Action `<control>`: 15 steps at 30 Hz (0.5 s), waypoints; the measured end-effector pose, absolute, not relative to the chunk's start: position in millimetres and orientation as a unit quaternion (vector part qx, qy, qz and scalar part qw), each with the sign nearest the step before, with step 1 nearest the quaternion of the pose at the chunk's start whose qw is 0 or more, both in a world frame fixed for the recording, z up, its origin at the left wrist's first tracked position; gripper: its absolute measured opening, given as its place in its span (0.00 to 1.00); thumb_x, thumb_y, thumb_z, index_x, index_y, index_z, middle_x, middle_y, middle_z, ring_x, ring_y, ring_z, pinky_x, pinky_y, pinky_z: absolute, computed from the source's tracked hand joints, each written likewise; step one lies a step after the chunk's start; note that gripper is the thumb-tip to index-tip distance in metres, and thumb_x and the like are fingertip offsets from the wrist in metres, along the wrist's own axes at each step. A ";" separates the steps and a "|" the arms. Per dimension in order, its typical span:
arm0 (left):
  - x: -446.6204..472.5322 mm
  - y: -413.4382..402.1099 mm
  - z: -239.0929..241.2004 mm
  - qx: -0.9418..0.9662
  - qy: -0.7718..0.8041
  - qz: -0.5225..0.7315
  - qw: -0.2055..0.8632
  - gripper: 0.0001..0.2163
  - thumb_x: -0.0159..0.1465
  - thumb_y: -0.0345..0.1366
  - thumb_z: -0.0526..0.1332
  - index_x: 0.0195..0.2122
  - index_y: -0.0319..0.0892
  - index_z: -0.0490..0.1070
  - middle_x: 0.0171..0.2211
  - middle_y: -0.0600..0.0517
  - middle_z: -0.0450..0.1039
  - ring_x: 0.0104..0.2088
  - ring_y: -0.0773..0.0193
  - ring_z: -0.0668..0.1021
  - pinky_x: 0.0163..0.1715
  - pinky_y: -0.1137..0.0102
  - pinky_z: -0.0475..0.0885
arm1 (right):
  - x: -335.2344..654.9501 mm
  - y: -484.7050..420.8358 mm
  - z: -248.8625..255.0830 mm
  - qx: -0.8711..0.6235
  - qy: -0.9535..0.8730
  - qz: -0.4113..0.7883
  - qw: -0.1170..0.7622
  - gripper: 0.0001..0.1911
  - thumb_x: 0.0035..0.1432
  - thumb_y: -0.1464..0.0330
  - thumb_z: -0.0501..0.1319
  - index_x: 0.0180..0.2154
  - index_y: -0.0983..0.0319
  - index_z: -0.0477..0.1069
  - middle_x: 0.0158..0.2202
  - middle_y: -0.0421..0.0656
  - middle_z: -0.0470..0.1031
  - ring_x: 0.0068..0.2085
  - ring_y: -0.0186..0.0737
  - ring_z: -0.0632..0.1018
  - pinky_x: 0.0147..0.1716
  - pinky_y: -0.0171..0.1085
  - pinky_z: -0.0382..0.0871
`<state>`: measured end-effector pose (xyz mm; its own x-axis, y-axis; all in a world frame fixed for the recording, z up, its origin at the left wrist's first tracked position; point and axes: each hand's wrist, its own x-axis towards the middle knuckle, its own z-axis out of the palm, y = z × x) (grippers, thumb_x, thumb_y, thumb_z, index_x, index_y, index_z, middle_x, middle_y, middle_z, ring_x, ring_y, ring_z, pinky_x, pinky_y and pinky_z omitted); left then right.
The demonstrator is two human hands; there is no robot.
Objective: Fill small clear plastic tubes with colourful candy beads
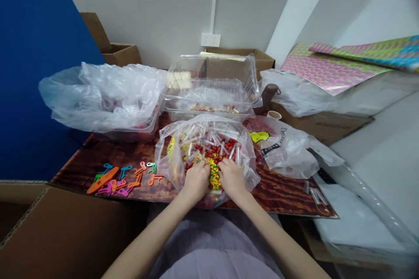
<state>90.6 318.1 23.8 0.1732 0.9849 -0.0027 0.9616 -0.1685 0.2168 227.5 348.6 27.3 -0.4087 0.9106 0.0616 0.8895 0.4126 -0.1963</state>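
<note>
Both my hands are inside an open clear plastic bag at the table's near edge. The bag is full of small clear tubes holding red, yellow and green beads. My left hand is curled with its fingers pressed into the tubes. My right hand is curled the same way just beside it. A bunch of yellow-green tubes lies between the two hands. What each hand grips is hidden by its fingers.
Colourful plastic clips lie on the brown table to the left. Behind are clear plastic tubs, a bagged tub at left, a printed bag at right, cardboard boxes and patterned paper.
</note>
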 end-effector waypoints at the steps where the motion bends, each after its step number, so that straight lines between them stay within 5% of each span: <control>1: 89.0 318.1 25.2 0.749 0.648 0.091 0.102 0.11 0.66 0.29 0.49 0.40 0.40 0.71 0.41 0.46 0.71 0.39 0.62 0.76 0.37 0.69 0.70 | 230.1 349.4 26.7 -0.543 -0.829 0.085 0.101 0.08 0.58 0.77 0.55 0.33 0.63 0.72 0.38 0.46 0.72 0.43 0.41 0.71 0.42 0.36 0.61; 8: 79.0 322.0 31.9 0.682 0.625 0.283 0.255 0.07 0.62 0.29 0.57 0.38 0.41 0.73 0.39 0.51 0.74 0.41 0.64 0.75 0.43 0.70 0.68 | 239.4 356.6 28.1 -0.519 -0.801 0.222 0.201 0.04 0.56 0.75 0.58 0.33 0.62 0.71 0.36 0.42 0.73 0.41 0.38 0.72 0.42 0.36 0.62; 15: 68.5 313.6 36.6 0.704 0.632 0.222 0.236 0.08 0.63 0.31 0.56 0.39 0.41 0.73 0.39 0.50 0.75 0.39 0.63 0.76 0.40 0.70 0.69 | 243.9 355.5 46.1 -0.504 -0.812 0.225 0.191 0.05 0.55 0.77 0.58 0.32 0.62 0.70 0.36 0.43 0.74 0.41 0.39 0.72 0.43 0.37 0.62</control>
<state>68.5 313.6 36.6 0.1037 0.9945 0.0147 0.7854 -0.0910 0.6123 243.9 355.5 46.1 -0.4185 0.9044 0.0830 0.7332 0.3903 -0.5568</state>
